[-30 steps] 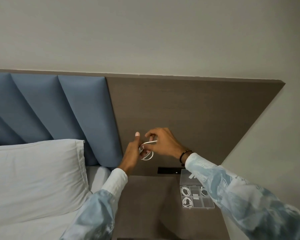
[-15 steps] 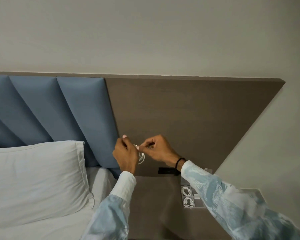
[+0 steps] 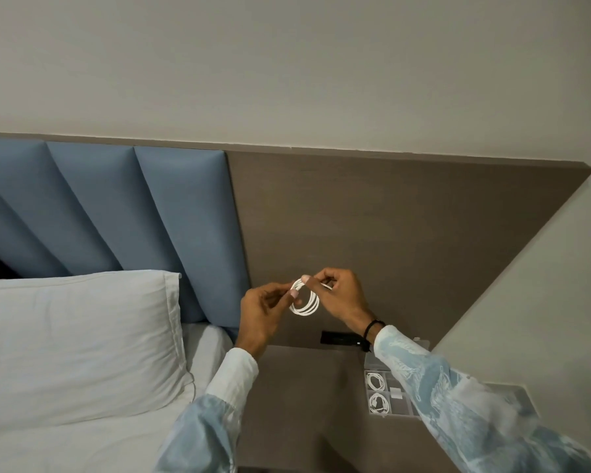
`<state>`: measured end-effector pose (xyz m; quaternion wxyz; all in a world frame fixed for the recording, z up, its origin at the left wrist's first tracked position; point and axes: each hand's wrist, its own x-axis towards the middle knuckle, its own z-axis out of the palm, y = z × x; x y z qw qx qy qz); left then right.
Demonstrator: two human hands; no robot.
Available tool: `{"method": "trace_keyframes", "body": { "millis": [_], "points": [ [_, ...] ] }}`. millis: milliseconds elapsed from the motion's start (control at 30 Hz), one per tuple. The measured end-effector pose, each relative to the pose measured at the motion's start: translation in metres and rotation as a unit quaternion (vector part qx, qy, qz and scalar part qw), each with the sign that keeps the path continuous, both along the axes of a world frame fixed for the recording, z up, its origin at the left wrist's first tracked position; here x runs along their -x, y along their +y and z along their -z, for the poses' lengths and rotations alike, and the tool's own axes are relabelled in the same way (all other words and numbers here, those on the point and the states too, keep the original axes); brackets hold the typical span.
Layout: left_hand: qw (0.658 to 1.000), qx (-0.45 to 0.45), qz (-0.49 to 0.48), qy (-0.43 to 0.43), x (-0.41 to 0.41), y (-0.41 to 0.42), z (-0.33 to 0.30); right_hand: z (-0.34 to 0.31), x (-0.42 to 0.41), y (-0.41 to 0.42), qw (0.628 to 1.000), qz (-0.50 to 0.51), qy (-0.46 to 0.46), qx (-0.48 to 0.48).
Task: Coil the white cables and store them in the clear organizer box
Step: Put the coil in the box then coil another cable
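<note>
Pale wall and a grey-brown wooden headboard panel are filling the view above a brown bedside bench. On the bench's right side the clear plastic organizer box is lying open, partly hidden by a sleeve, with two coiled white cables already sitting in separate compartments. So the task appears partly done; this third white cable coil is hanging in the air above the bench, its ring roughly upright and facing the camera, slightly taller than wide. The left hand is pinching its left rim; the right hand is gripping its top edge.
</note>
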<state>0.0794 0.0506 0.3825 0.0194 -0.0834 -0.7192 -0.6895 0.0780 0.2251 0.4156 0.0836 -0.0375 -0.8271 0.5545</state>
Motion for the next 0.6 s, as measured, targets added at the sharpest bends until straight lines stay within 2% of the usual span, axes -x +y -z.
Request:
{"method": "trace_keyframes", "body": {
  "millis": [100, 200, 267, 400, 500, 567, 600],
  "points": [
    [1.0, 0.026, 0.005, -0.017, 0.001, -0.004, -0.001, 0.004, 0.0, 0.006, 1.0, -0.006, -0.014, 0.001],
    [0.998, -0.031, 0.007, -0.049, 0.001, -0.008, -0.007, -0.004, 0.005, 0.02, 0.982, -0.085, -0.125, 0.115],
    [0.995, -0.075, 0.001, -0.072, 0.002, -0.012, -0.009, -0.011, 0.007, 0.034, 0.963, -0.146, -0.163, 0.154],
    [0.987, -0.122, 0.016, -0.107, 0.002, -0.016, -0.009, -0.02, 0.008, 0.054, 0.954, -0.206, -0.196, 0.098],
    [0.974, -0.16, 0.063, -0.146, 0.002, -0.013, -0.011, -0.023, 0.014, 0.052, 0.979, -0.153, -0.131, -0.031],
    [0.968, -0.182, 0.081, -0.154, 0.003, -0.007, -0.013, -0.021, 0.015, 0.045, 0.992, -0.088, -0.087, -0.031],
    [0.968, -0.187, 0.078, -0.15, 0.004, -0.004, -0.013, -0.018, 0.015, 0.04, 0.994, -0.059, -0.088, 0.011]
  ]
}}
